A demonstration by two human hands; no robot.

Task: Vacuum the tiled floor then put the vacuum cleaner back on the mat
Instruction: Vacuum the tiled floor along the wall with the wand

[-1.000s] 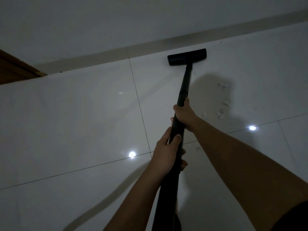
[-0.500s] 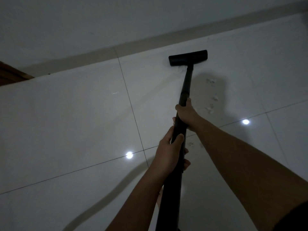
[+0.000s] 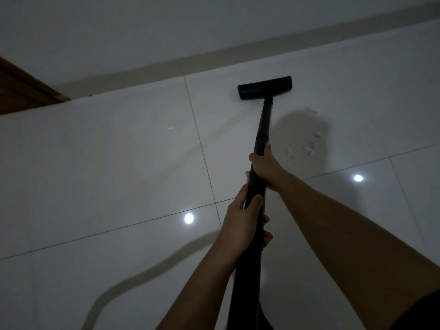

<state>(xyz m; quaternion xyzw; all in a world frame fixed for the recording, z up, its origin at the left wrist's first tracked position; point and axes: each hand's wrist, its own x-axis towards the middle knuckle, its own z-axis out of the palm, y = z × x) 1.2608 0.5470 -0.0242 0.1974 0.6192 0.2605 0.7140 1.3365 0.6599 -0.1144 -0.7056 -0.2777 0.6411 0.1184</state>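
Clearly the vacuuming step is in hand: both hands hold the vacuum tube (image 3: 262, 129), the right hand (image 3: 266, 167) wrapped around it higher up and the left hand (image 3: 242, 225) gripping it just below, fingers curled round it. The black nozzle (image 3: 264, 88) lies flat on the floor (image 3: 119, 163) near its far edge, close to the skirting (image 3: 154, 67) but apart from it. Some pale scraps (image 3: 309, 146) lie on the tile right of the tube, so I judge the next move should draw the nozzle back and rightwards over them, kept flat. The mat is not visible, so the putting back is not yet done. The floor is of large glossy white tiles with thin dark joints, and two lamp reflections (image 3: 188, 218) shine in it; a plain wall (image 3: 142, 32) stands behind, a brown wooden frame (image 3: 21, 91) at the far left corner
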